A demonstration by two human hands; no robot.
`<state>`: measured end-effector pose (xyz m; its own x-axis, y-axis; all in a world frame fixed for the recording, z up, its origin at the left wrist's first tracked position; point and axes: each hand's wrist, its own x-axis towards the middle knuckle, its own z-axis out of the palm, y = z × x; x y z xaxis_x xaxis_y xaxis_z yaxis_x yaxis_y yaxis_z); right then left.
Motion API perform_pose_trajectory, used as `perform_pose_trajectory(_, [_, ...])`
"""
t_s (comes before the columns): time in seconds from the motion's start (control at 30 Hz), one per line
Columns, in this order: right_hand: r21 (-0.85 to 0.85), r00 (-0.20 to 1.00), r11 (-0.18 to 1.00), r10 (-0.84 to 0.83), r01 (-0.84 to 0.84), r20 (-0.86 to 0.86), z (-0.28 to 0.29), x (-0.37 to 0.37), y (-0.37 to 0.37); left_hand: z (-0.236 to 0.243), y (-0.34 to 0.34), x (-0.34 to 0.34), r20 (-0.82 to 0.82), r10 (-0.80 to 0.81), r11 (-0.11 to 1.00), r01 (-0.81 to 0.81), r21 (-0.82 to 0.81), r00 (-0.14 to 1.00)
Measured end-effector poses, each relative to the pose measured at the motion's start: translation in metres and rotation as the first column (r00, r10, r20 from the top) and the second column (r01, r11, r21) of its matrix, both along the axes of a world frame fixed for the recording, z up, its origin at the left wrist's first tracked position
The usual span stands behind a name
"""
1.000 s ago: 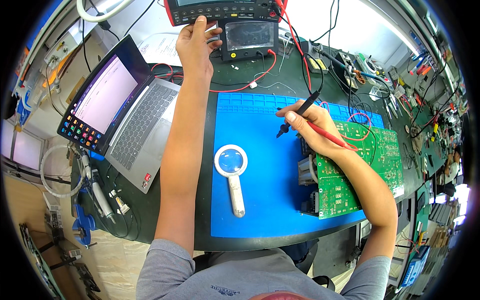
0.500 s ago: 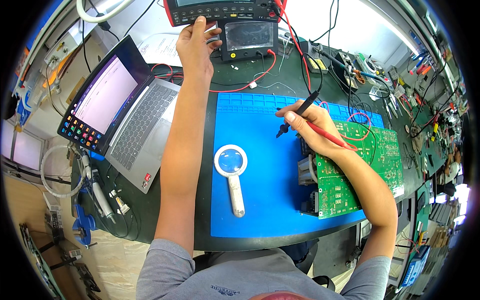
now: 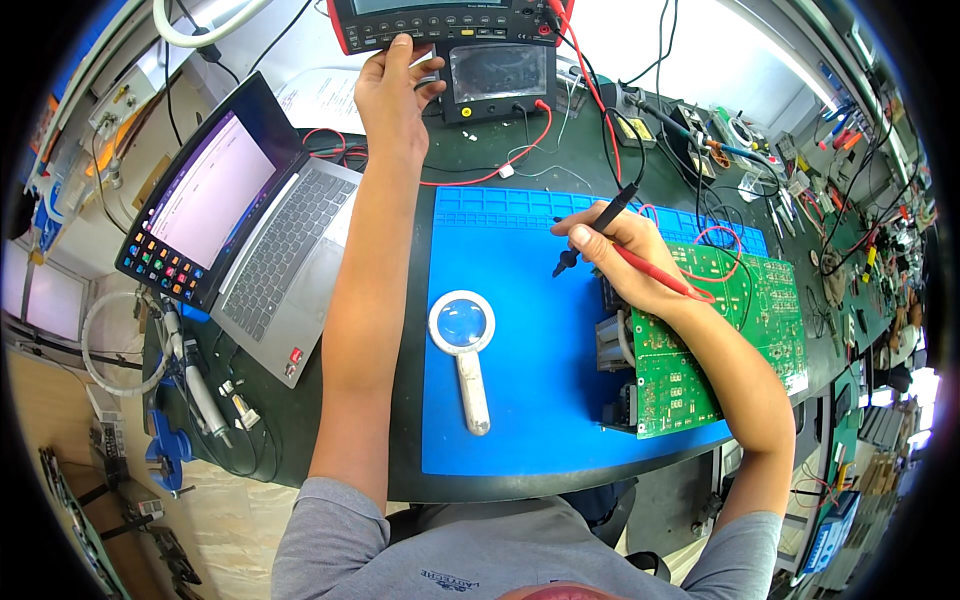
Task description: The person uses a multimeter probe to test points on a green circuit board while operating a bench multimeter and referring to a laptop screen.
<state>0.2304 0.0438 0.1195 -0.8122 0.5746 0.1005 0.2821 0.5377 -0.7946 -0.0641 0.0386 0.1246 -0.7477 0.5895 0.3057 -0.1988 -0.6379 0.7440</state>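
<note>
My left hand [image 3: 393, 90] reaches to the red-and-black bench multimeter [image 3: 470, 27] at the top. Its thumb rests on a front button while the other fingers curl at the lower edge. Two test probes are gripped in my right hand [image 3: 635, 258]: a black probe [image 3: 614, 208], its tip slanting down-left over the blue mat [image 3: 520, 400], and a red probe [image 3: 655, 271] lying across the palm. Beneath the right hand and forearm is a green circuit board [image 3: 745, 330], with bulky components along its left edge. A white-handled magnifying glass [image 3: 472, 390] lies on the mat.
An open laptop [image 3: 290, 240] stands left of my left forearm. Behind the mat sits a second black device with a screen [image 3: 498, 72]. Red and black leads cross the right side. A soldering iron [image 3: 735, 150] and scattered tools lie far right.
</note>
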Motion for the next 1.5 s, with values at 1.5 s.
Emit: perform_pose_trajectory(1.5, [0.001,1.0,1.0,0.003,-0.003,-0.002,-0.0001,0.0,-0.0005,0.0006,-0.0005,0.0032,0.002,0.01,1.0,-0.01,-0.005,1.0])
